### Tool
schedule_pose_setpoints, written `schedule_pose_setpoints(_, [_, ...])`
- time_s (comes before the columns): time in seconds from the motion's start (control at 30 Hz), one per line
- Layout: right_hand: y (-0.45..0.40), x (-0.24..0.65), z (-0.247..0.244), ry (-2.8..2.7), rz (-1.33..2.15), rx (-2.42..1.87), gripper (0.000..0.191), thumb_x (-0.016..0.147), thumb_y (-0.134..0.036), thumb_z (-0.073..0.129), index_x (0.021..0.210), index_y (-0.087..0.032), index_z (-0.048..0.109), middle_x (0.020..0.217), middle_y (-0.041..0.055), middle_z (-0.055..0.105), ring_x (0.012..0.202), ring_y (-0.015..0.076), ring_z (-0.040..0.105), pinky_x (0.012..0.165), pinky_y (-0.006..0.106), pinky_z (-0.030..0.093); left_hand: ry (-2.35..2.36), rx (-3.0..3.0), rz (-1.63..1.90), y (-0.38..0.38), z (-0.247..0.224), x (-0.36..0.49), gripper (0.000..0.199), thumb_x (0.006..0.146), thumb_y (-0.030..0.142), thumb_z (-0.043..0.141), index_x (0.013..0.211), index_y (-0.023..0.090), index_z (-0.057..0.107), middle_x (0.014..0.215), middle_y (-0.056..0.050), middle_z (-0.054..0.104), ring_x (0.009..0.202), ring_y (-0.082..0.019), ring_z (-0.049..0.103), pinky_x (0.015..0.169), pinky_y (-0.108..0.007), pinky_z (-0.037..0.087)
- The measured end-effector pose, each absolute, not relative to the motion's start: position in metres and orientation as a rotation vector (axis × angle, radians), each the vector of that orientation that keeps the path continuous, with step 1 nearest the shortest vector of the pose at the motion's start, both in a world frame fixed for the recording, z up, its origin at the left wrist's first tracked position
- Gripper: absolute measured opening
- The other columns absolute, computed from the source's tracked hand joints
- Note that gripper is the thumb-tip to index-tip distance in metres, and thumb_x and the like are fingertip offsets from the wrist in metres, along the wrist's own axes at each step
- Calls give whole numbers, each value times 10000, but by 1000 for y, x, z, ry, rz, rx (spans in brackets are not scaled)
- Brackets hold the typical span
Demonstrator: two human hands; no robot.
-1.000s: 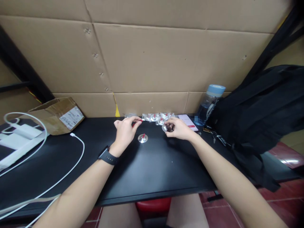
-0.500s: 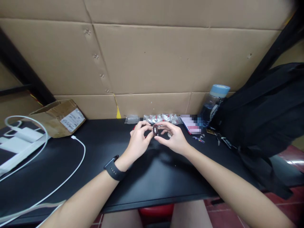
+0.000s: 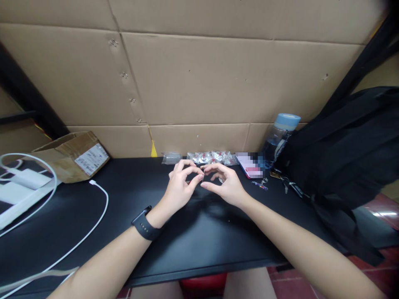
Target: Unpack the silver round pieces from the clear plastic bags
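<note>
Step, I judge: working a thin piece (image 3: 203, 175) edge-on | my left hand (image 3: 180, 183) and right hand (image 3: 230, 185) pinching it | packets (image 3: 215, 156) at 12 o'clock | next likely needs steadiness

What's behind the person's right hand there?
Beyond the right hand, clear plastic bags of silvery pieces with red parts lie near the cardboard wall. A pale piece shows partly; its remainder and whatever the palm blocks are covered.
</note>
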State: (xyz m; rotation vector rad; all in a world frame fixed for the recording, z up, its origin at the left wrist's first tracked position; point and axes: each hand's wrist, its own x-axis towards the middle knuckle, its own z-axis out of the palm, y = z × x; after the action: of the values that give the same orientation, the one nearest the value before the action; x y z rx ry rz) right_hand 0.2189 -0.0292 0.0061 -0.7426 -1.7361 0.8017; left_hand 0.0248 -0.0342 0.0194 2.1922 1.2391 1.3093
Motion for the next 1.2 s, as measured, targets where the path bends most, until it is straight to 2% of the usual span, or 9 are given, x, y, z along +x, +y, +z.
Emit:
schedule_pose_setpoints(0.1, [-32,216,7,-1730,806,-713,374,788,-305,817,1133,-248,681,1178,68,726,1028,220,697,791,335,567,1384,2310,1281,-38,22,25,96,920,268,622,923,241,714,1140,-71,602,1155,-275,559,997,-471,418])
schedule_pose_setpoints(0.2, [-36,214,10,-1794,682,-704,331,797,-270,797,1114,-256,706,1184,60,728,1056,225,686,806,337,560,1510,2419,1244,-41,24,26,93,861,201,642,915,233,712,1161,-79,619,1174,-303,540,976,-495,390])
schedule_pose_setpoints(0.4, [-35,216,11,-1759,566,-799,321,774,-238,791,1085,-253,712,1145,45,760,976,214,715,785,333,548,1473,2378,1284,-41,23,27,59,880,233,638,891,229,696,1153,-68,623,1139,-282,570,950,-452,407])
schedule_pose_setpoints(0.87, [-35,217,11,-1782,567,-718,337,752,-231,800,1077,-252,712,1188,47,754,1060,229,706,786,324,545,1450,2401,1280,-45,28,28,85,871,223,627,890,231,710,1155,-71,607,1152,-283,555,989,-462,402])
schedule_pose_setpoints(1.07, [-36,218,12,-1793,588,-766,321,757,-272,798,1065,-256,707,1197,53,751,1058,242,703,792,346,543,1418,2376,1304,-44,29,27,86,890,268,632,893,231,709,1152,-74,605,1148,-278,558,995,-460,408])
schedule_pose_setpoints(1.2, [-35,218,10,-1767,668,-778,321,773,-370,811,1044,-249,687,1186,67,747,1056,247,698,805,353,545,1444,2376,1314,-45,29,27,86,895,275,638,898,242,717,1156,-74,608,1156,-279,552,995,-461,406])
